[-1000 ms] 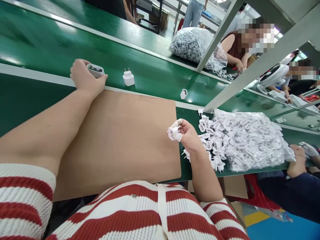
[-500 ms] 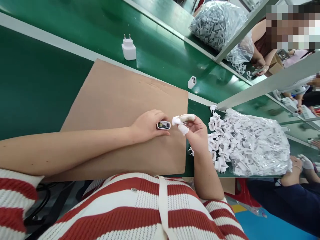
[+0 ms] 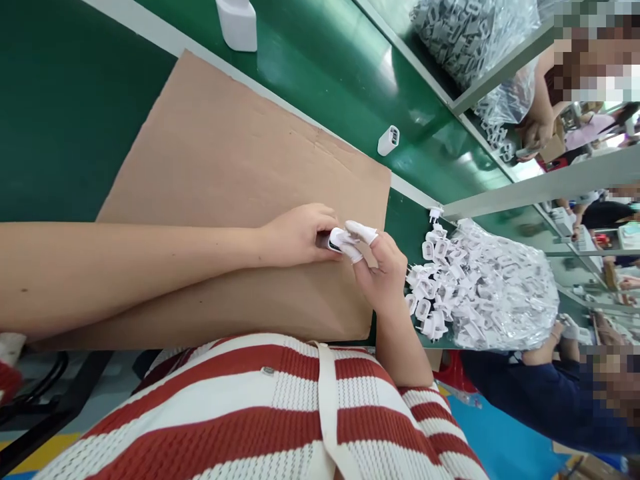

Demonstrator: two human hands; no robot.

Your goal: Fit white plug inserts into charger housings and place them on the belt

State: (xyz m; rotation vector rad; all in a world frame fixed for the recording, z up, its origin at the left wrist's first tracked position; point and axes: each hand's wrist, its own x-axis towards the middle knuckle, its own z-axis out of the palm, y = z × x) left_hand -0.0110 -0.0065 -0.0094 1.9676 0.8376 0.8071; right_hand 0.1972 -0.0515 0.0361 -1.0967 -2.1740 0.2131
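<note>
My left hand [image 3: 300, 235] is closed around a white charger housing [image 3: 331, 244], whose end points to the right and is partly hidden by fingers. My right hand [image 3: 385, 270], with white covers on thumb and forefinger, pinches a white plug cap [image 3: 341, 236] against that end. Whether the cap is seated cannot be made out. Both hands are above a brown cardboard sheet [image 3: 240, 153]. To the right of my right hand lies a pile of loose white plug caps [image 3: 427, 287].
A clear plastic bag [image 3: 520, 287] of plug caps lies beside the loose pile. On the green surface beyond the cardboard stand a white charger [image 3: 239, 28] and an open-ended housing [image 3: 388, 141]. A metal post [image 3: 540, 183] slants across the right. Co-workers sit at the right.
My right hand has moved left and brought the plug cap up to the housing's open end. My left hand still holds the housing. The view has shifted slightly.
</note>
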